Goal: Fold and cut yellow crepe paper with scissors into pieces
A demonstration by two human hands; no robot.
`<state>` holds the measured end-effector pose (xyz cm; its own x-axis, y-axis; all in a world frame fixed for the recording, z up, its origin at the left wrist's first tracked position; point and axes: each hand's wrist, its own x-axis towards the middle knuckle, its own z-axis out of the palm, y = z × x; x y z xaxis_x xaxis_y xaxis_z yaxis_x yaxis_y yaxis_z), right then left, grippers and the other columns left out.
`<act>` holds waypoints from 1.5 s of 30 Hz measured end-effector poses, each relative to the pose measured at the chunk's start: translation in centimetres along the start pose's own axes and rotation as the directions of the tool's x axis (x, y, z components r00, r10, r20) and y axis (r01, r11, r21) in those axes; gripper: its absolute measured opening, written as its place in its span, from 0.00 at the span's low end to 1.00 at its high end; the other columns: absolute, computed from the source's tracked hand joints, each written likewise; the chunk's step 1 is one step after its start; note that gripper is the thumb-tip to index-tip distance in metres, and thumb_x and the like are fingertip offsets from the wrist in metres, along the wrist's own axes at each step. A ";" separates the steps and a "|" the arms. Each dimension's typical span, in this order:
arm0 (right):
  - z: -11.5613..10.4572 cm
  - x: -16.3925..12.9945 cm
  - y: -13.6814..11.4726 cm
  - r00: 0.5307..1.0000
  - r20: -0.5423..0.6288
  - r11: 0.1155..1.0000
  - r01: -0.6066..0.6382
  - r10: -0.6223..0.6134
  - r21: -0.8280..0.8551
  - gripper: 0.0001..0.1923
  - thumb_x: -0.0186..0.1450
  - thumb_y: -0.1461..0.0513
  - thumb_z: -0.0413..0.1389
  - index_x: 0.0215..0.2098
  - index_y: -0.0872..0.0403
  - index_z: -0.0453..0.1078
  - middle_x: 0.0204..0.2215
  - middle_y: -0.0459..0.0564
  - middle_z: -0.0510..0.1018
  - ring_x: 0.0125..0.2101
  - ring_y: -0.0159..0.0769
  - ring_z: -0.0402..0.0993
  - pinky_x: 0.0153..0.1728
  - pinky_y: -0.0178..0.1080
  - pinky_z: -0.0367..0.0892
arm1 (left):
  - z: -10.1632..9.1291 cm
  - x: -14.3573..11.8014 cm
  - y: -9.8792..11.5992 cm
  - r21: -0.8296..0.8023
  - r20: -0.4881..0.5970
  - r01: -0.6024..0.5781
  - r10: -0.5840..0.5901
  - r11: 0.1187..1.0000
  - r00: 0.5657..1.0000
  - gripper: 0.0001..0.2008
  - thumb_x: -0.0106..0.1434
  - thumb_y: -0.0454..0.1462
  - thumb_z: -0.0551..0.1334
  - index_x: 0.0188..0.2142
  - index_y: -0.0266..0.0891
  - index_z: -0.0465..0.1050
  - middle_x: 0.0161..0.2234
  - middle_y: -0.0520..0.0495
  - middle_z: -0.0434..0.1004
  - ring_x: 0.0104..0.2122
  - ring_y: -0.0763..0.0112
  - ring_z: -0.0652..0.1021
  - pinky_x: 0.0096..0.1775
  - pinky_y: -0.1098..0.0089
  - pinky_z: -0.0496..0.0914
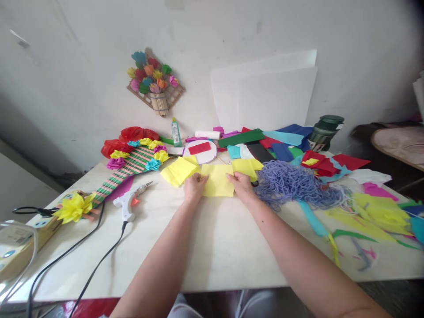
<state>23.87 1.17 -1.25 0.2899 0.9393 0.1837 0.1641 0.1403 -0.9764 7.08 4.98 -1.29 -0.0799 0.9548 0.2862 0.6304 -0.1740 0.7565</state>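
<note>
A flat yellow crepe paper square (217, 181) is stretched between my hands just above the table. My left hand (194, 187) pinches its left edge, and my right hand (241, 184) pinches the right edge. More yellow paper (179, 170) lies folded beyond my left hand, and another yellow piece (247, 166) sits behind my right hand. Close to the right hand is a heap of purple-blue yarn (291, 183). Behind the square lies a white disc (200, 152) with a red strip (199, 147) on it.
A white glue gun (127, 202) with a black cord lies to the left, near a woven green piece with paper flowers (130, 165) and a power strip (41, 223). A green glue bottle (176, 132) and a dark jar (326, 132) stand behind. Yellow scraps (377, 212) cover the right side.
</note>
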 end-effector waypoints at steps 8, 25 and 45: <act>-0.3 1.3 1.3 0.989 -0.070 0.990 0.129 -0.133 -0.056 0.12 0.53 0.53 0.52 0.24 0.55 0.67 0.16 0.42 0.68 0.18 0.29 0.63 0.20 0.32 0.60 | -0.3 -0.3 0.4 0.170 -0.005 0.029 -0.028 0.985 1.000 0.13 0.52 0.47 0.56 0.23 0.40 0.67 0.21 0.51 0.69 0.23 0.71 0.68 0.24 0.73 0.56; -5.1 1.2 -1.7 0.888 -0.236 0.526 0.008 -0.395 -0.851 0.12 0.59 0.64 0.46 0.37 0.55 0.69 0.35 0.53 0.74 0.34 0.39 0.68 0.29 0.36 0.56 | -1.1 -2.2 3.0 0.510 0.020 -0.405 0.460 0.759 0.888 0.16 0.57 0.38 0.55 0.46 0.39 0.67 0.50 0.42 0.65 0.53 0.59 0.61 0.45 0.62 0.64; -5.5 2.6 0.3 0.926 -0.188 0.406 -0.041 -0.328 -0.913 0.10 0.57 0.61 0.50 0.26 0.57 0.71 0.29 0.56 0.75 0.33 0.42 0.67 0.34 0.42 0.55 | 0.4 -2.7 1.6 0.198 0.617 -0.607 0.384 0.769 0.687 0.28 0.56 0.55 0.49 0.55 0.53 0.57 0.60 0.48 0.48 0.60 0.56 0.45 0.55 0.48 0.36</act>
<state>29.86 1.95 -0.47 0.3915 0.7648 0.5117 0.9155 -0.2679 -0.3002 8.62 2.23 -1.11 0.6631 0.7382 0.1242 0.6867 -0.6659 0.2917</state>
